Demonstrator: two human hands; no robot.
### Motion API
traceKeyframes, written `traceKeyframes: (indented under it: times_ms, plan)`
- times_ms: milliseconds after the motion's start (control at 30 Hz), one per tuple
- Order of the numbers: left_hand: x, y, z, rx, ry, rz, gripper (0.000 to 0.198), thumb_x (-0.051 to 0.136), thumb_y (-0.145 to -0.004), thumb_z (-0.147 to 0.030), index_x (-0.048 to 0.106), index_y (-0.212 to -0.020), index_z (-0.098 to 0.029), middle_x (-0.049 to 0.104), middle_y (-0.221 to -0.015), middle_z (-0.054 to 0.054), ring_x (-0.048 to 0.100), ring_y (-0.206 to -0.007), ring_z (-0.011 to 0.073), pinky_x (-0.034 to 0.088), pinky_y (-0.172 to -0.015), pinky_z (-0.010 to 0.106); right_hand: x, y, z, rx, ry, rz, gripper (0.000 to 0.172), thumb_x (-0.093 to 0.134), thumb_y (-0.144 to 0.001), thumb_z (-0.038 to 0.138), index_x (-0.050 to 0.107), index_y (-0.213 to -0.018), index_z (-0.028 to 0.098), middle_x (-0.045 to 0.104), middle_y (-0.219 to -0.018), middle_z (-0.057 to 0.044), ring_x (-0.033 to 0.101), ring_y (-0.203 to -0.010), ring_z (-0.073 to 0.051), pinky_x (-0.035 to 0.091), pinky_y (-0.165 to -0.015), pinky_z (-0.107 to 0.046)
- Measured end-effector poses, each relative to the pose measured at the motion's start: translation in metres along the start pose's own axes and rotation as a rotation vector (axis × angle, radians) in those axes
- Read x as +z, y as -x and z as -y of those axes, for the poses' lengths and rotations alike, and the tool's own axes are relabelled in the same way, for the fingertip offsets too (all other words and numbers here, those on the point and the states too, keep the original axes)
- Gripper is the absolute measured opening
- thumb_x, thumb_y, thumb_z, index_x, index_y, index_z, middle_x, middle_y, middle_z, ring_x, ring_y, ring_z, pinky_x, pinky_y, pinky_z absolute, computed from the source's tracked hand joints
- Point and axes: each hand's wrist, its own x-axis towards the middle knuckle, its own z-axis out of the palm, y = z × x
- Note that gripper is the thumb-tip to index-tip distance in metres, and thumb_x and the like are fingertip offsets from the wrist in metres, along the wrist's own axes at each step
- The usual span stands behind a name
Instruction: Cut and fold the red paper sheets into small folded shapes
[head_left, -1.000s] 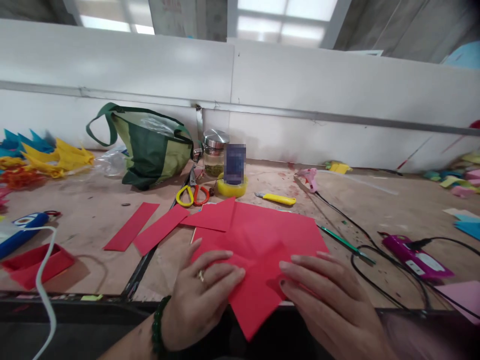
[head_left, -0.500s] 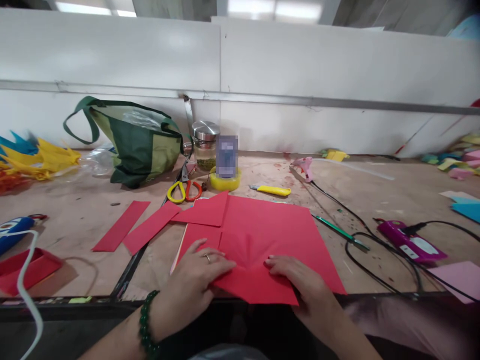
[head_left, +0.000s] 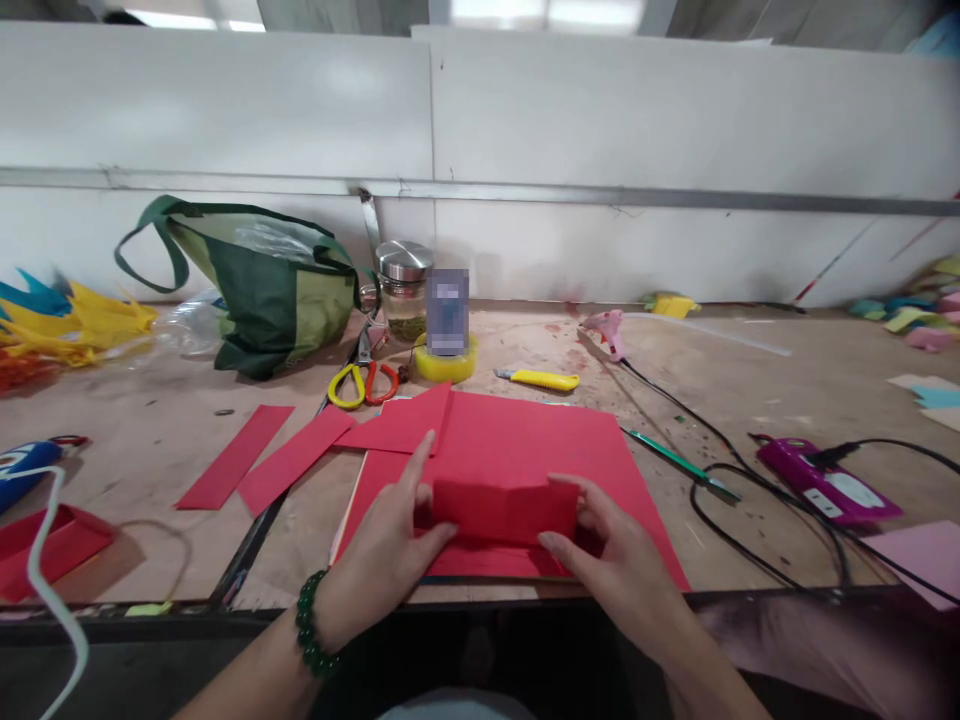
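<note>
A folded piece of red paper (head_left: 502,512) stands raised between my two hands, above a stack of red sheets (head_left: 540,430) at the table's front edge. My left hand (head_left: 401,525) grips its left end, the thumb in front and the index finger stretched upward. At the other end my right hand (head_left: 600,535) pinches it between thumb and fingers. A red paper piece with a slanted edge (head_left: 405,420) lies on the stack's upper left corner. Two red paper strips (head_left: 236,457) rest on the table to the left.
Behind the stack lie a yellow cutter knife (head_left: 544,380), pliers with yellow and red handles (head_left: 365,383) and a tape roll (head_left: 446,362). To the right are a green pen-like tool (head_left: 679,463), a pink glue gun (head_left: 606,330) and a purple power strip (head_left: 825,480) with black cords. A green bag (head_left: 262,290) stands back left.
Both hands were pressing the red paper flat near the table edge. Now the paper is lifted, folded into a narrow upright piece and held at both ends.
</note>
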Motion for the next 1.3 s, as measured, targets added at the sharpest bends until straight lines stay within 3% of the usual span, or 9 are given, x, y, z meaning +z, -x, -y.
traceKeyframes:
  times_ms: [100,200,400,533,667,767,867,1067,1300]
  plan:
    - [0.001,0.0,-0.001,-0.016,-0.082,-0.085,0.08,0.051,-0.089,-0.031,0.004,-0.152,-0.018,0.05,-0.068,-0.006,0.051,-0.064,0.0163,0.041,-0.065,0.029,0.003,0.0,0.0,0.003,0.08,-0.1,0.059,0.058,-0.084,0.039,0.04,-0.137,0.02,0.068,-0.082,-0.002,0.066,-0.078,-0.021,0.053,-0.071,-0.033]
    - [0.005,0.002,-0.002,0.035,-0.101,-0.143,0.084,0.055,-0.088,-0.034,0.001,-0.152,-0.021,0.053,-0.077,-0.003,0.053,-0.069,0.0166,0.043,-0.066,0.029,0.009,0.0,-0.002,-0.014,0.228,-0.207,0.065,0.055,-0.087,0.04,0.031,-0.144,0.021,0.059,-0.066,0.004,0.06,-0.061,-0.018,0.05,-0.062,-0.032]
    - [0.015,0.004,0.001,0.098,-0.349,-0.149,0.08,0.047,-0.093,-0.024,-0.008,-0.151,-0.022,0.055,-0.073,-0.003,0.054,-0.064,0.0167,0.045,-0.062,0.028,0.013,0.002,-0.009,-0.098,0.447,-0.341,0.064,0.052,-0.087,0.034,0.03,-0.145,0.016,0.06,-0.07,0.0,0.061,-0.063,-0.021,0.051,-0.061,-0.035]
    - [0.016,0.011,-0.007,0.292,-0.662,-0.264,0.058,0.044,-0.095,-0.024,0.022,-0.149,-0.026,0.057,-0.114,0.011,0.055,-0.1,0.0263,0.046,-0.084,0.042,0.014,0.001,-0.012,-0.232,0.707,-0.418,0.051,0.051,-0.088,0.033,0.045,-0.134,0.012,0.065,-0.093,-0.012,0.062,-0.087,-0.029,0.054,-0.072,-0.044]
    - [0.019,0.02,-0.018,0.56,-0.708,0.035,0.046,0.048,-0.094,-0.042,0.045,-0.137,-0.026,0.057,-0.125,0.009,0.052,-0.108,0.0284,0.04,-0.092,0.047,0.018,-0.001,-0.01,-0.354,0.833,-0.497,0.034,0.048,-0.092,0.03,0.059,-0.118,0.012,0.062,-0.112,-0.018,0.06,-0.097,-0.032,0.054,-0.075,-0.045]
    - [0.023,0.022,-0.021,0.547,-0.709,0.166,0.059,0.051,-0.088,-0.057,0.048,-0.135,-0.022,0.06,-0.123,0.008,0.053,-0.104,0.028,0.038,-0.093,0.046,0.021,0.0,-0.008,-0.598,0.835,-0.387,0.025,0.043,-0.094,0.018,0.067,-0.099,0.018,0.067,-0.112,-0.012,0.058,-0.102,-0.029,0.047,-0.09,-0.048]
    - [0.025,0.022,-0.02,0.525,-0.723,0.188,0.064,0.053,-0.086,-0.059,0.048,-0.135,-0.019,0.06,-0.126,0.009,0.052,-0.104,0.0282,0.037,-0.093,0.045,0.021,0.004,-0.009,-0.804,0.806,-0.211,0.033,0.039,-0.093,0.009,0.069,-0.102,0.019,0.072,-0.109,-0.004,0.059,-0.102,-0.024,0.043,-0.096,-0.043]
    - [0.021,0.025,-0.017,0.495,-0.764,0.156,0.059,0.059,-0.086,-0.053,0.051,-0.133,-0.019,0.061,-0.127,0.008,0.053,-0.107,0.0293,0.036,-0.094,0.046,-0.002,0.011,-0.019,-0.773,0.888,-0.167,0.037,0.04,-0.088,0.003,0.07,-0.104,0.017,0.073,-0.108,-0.004,0.061,-0.095,-0.024,0.048,-0.086,-0.041]
    - [-0.007,0.041,0.002,0.467,-0.728,-0.018,0.04,0.057,-0.089,-0.043,0.06,-0.123,-0.022,0.066,-0.119,0.007,0.056,-0.102,0.0271,0.042,-0.089,0.043,-0.026,0.021,-0.027,-0.732,0.931,-0.183,0.045,0.038,-0.082,-0.001,0.069,-0.108,0.018,0.073,-0.111,-0.003,0.063,-0.094,-0.02,0.055,-0.081,-0.034]
